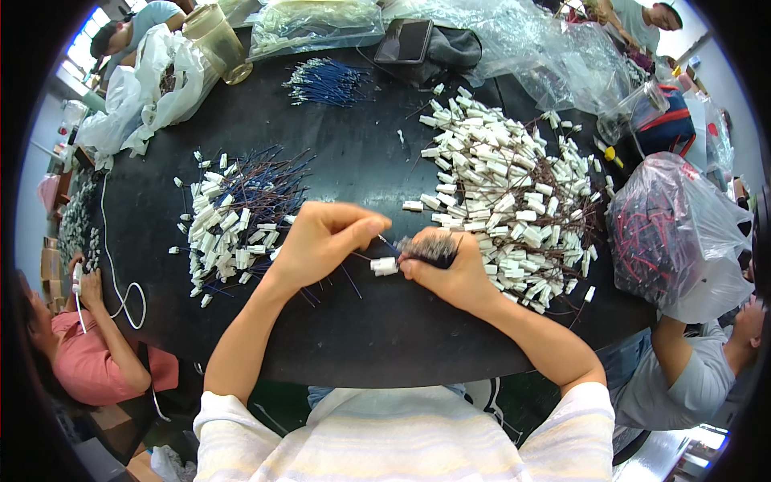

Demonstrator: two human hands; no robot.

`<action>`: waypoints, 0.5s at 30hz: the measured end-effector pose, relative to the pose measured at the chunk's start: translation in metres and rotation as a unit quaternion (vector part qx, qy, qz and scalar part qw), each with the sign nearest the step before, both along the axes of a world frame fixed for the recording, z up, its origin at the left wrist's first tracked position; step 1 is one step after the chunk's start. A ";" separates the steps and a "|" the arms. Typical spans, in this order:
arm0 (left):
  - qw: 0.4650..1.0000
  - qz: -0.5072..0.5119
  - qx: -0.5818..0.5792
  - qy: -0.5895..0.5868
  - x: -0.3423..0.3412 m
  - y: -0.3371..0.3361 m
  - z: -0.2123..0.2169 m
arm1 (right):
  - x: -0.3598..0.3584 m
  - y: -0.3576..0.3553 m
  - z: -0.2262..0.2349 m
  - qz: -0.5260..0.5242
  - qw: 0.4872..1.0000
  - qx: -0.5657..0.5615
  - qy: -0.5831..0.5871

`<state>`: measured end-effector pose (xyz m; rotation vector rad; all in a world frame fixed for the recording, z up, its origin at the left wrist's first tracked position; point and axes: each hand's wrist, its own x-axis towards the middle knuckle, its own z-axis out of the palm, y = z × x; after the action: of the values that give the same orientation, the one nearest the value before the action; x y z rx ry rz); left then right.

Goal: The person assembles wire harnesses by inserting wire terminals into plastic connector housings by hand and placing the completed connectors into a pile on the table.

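Note:
My left hand [325, 241] is closed in a pinch, thumb against forefinger, on what looks like a thin wire; only a short bit shows past the fingertips. Close by, my right hand [456, 277] is wrapped round a bundle of dark wires [432, 249] with silvery tips pointing up. A white plastic connector [384, 266] sits at my right thumb and forefinger, just below my left fingertips. Whether the wire touches the connector I cannot tell. Beyond my left wrist lies a pile of white connectors with blue and brown wires [229, 225].
To the right spreads a large heap of white connectors with brown wires [506, 193]. Farther off are loose blue wires [325, 82], a phone [404, 42] on dark cloth, and plastic bags [546, 64]. A filled clear bag [679, 233] stands right. Co-workers sit around the black table [361, 353].

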<state>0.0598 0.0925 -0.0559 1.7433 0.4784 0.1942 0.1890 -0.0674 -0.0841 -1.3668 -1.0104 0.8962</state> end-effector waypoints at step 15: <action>0.959 0.005 0.273 -0.072 0.027 -0.005 -0.015 | -0.002 0.002 0.011 -0.094 0.985 -0.059 0.134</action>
<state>0.0865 0.0872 -0.0712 2.2454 0.3442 0.4944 0.1870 -0.0651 -0.0726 -1.3720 -0.6210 0.9793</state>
